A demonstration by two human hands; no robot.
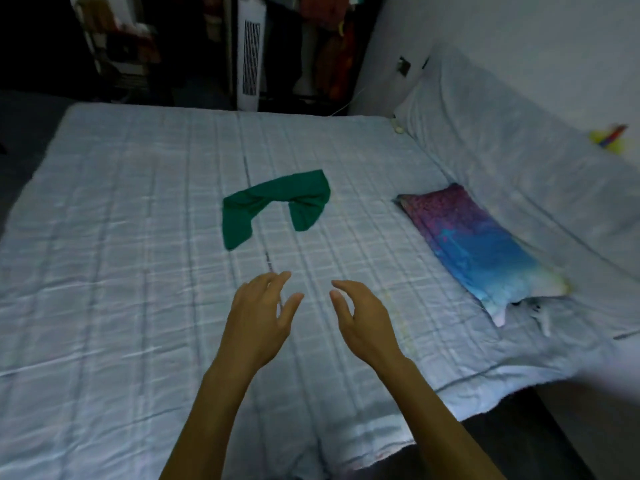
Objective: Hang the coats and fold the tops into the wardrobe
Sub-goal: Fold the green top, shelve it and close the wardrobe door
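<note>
Green top [273,202] lies crumpled at bed [104,202] centre, at 12 o'clock from hands, well apart. Left hand [258,323]: fingers loosely spread, nothing held. Right hand [363,323]: same, empty. Top is best taken by both shoulders, spread flat, then folded.

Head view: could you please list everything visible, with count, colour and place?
bed: one, pale blue checked cover, fills the foreground
top: one, green, bunched at mid-bed
pillow: one, purple and blue, right side of bed
fan: one, white, standing beyond the bed
clothes: several, reddish, hanging in the dark at the back
toy: one, yellow, far right, blurred
left hand: one, fingers loosely spread, over the bed, holding nothing
right hand: one, fingers loosely spread, beside the left, holding nothing
</note>
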